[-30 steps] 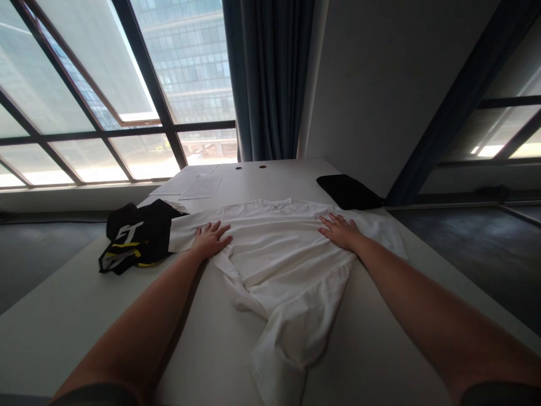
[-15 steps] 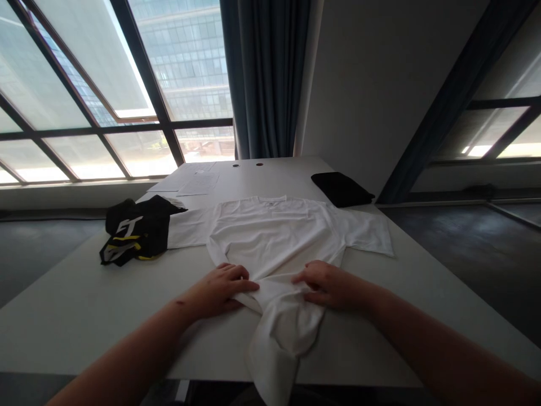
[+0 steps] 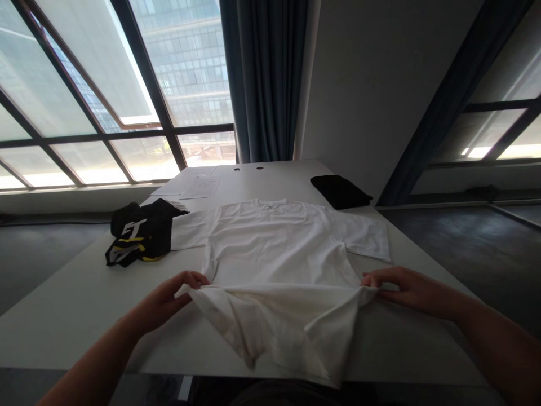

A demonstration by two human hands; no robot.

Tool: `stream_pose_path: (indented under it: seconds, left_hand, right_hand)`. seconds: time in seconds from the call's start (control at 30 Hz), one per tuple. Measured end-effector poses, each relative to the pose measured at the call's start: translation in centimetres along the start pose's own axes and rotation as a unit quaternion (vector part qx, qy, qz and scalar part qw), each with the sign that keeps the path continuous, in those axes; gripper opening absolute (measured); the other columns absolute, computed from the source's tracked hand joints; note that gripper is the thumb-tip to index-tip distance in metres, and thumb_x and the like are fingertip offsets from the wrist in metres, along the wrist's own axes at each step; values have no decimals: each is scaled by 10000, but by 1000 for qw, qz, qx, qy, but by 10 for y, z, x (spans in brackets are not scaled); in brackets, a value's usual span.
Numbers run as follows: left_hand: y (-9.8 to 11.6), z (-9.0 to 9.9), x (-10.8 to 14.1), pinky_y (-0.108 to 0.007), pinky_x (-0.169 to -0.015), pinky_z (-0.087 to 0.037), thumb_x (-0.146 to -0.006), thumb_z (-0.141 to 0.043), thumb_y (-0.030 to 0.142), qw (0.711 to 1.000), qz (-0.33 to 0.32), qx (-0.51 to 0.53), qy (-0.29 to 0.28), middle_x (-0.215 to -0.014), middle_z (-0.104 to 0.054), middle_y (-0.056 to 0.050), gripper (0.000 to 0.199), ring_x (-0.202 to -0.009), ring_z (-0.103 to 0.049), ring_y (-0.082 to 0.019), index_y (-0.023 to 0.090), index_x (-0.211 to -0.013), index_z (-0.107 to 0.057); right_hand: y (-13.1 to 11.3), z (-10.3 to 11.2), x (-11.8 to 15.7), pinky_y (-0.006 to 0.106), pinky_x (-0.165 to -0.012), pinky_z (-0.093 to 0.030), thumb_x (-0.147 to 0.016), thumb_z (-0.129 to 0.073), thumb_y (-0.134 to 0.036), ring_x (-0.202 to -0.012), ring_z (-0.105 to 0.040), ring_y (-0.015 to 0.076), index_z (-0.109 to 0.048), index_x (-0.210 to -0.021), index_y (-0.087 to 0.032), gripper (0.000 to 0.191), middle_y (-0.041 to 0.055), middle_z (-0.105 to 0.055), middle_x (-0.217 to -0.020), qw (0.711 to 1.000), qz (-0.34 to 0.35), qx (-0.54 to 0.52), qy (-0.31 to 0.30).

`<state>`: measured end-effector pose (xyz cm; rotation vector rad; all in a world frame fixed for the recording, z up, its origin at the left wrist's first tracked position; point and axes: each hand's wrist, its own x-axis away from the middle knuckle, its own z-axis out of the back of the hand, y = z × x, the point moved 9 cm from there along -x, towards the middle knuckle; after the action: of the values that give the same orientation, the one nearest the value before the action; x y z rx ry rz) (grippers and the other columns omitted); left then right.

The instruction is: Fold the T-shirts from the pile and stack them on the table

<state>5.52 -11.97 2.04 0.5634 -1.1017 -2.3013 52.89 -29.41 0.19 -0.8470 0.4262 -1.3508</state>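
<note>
My L hand point(image 3: 183, 293) and R hand point(image 3: 384, 288) are set wide apart, each pinched shut on the white T-shirt point(image 3: 274, 242), thumb low & fingers curled over the top of the cloth. L forearm slants in from the near-left corner of the worktop point(image 3: 54, 321), R forearm from the near-right; both wrists are bent a bit so the fingertips point in toward each other. They're at abt the same level, w/ a band of cloth stretched btwn them.

The tee lies mid-worktop, neckline toward the far edge, sleeves spread L & R. Its body is fairly flat w/ light creases; the lower part sags in loose folds from my grip down to abt the near edge.

By the left edge there's a black cloth bundle point(image 3: 154, 228) w/ yellow trim, touching the end of the left sleeve. It has white lettering: last char. reads T, the one before could be F or E, can't tell. Printed papers point(image 3: 200, 187) lie toward the far-left corner, text too small to read. A black folded item point(image 3: 340, 192) sits nr the right edge, just beyond the right sleeve, no writing visible. Two small round fittings point(image 3: 259, 168) are set nr the far edge.
</note>
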Motion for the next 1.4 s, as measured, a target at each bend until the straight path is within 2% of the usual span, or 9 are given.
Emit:
stream_pose_path:
  seconds: [0.2,0.37,0.5,0.63,0.97,1.1,1.23,1.3,1.4]
  left_hand:
    - [11,-12,14,-275,-880,-531,-1042,-468,439,992,50,-67,-92,-1027,-684,-67,313,-948,-628,-159,203,-848,-539]
    - [65,-46,-6,-373,-1085,-461,-1022,-505,402,976,-37,-207,-60,-1336,-628,-94,238,-1236,-561,-225,263,-1166,-635]
    - [70,-80,-11,-398,-1098,-393,-1009,-518,442,946,-76,-268,-167,-1069,-683,-47,245,-1053,-592,-218,249,-967,-663]
    - [48,-70,0,-346,-1045,-365,-1059,-387,443,940,-23,-273,-202,-922,-653,-14,463,-884,-594,-163,208,-730,-611]
    - [52,-68,25,-282,-621,-323,-959,-583,421,922,76,-267,-269,-715,-646,10,314,-658,-574,-153,227,-726,-662]
    - [58,-71,-22,-250,-615,-372,-977,-546,446,926,72,-253,-271,-737,-699,22,295,-635,-605,-139,249,-829,-709]
    - [52,-63,-125,-344,-949,-504,-1008,-459,501,917,23,-391,-79,-1127,-752,-60,373,-1040,-685,-233,273,-1154,-715]
    - [33,-67,-174,-431,-1219,-362,-1006,-458,530,910,52,-410,-34,-1546,-534,-73,516,-1438,-472,-278,288,-1448,-568]
    - [-7,-75,-235,-560,-1243,-324,-1037,-313,526,905,126,-406,-30,-1657,-388,-95,585,-1524,-368,-330,306,-1560,-455]
  right_hand:
    - [21,8,24,460,-1069,-529,-894,-679,-536,-1187,-666,337,-777,-840,-256,302,128,-716,-1211,999,-16,25,-23]
    - [-5,9,-1,530,-1153,-476,-969,-519,-532,-1252,-635,326,-819,-1077,-272,410,107,-682,-1313,988,12,145,58]
    - [-28,-44,-28,607,-1239,-339,-989,-514,-609,-1501,-407,349,-578,-1511,-324,598,80,-393,-1635,973,38,223,49]
    - [-29,-86,-29,695,-1248,-199,-1001,-513,-632,-1578,-204,393,-412,-1611,-359,677,90,-178,-1709,956,54,285,48]
    - [-58,-91,17,718,-1241,-202,-881,-717,-592,-1565,-223,425,-406,-1584,-468,779,34,-215,-1704,958,103,264,-46]
    - [-77,-76,-4,598,-1249,-324,-935,-658,-549,-1451,-468,352,-616,-1466,-385,558,67,-496,-1565,962,132,237,-32]
    - [-63,-33,-84,502,-1258,-339,-976,-564,-594,-1482,-426,310,-535,-1546,-277,653,96,-451,-1596,957,83,270,64]
    - [-39,-8,-132,494,-1285,-275,-993,-538,-576,-1537,-341,314,-441,-1608,-234,710,121,-354,-1653,947,1,309,87]
    - [7,31,-182,523,-1279,-245,-1052,-394,-571,-1570,-267,315,-368,-1642,-234,679,134,-257,-1693,923,-161,328,124]
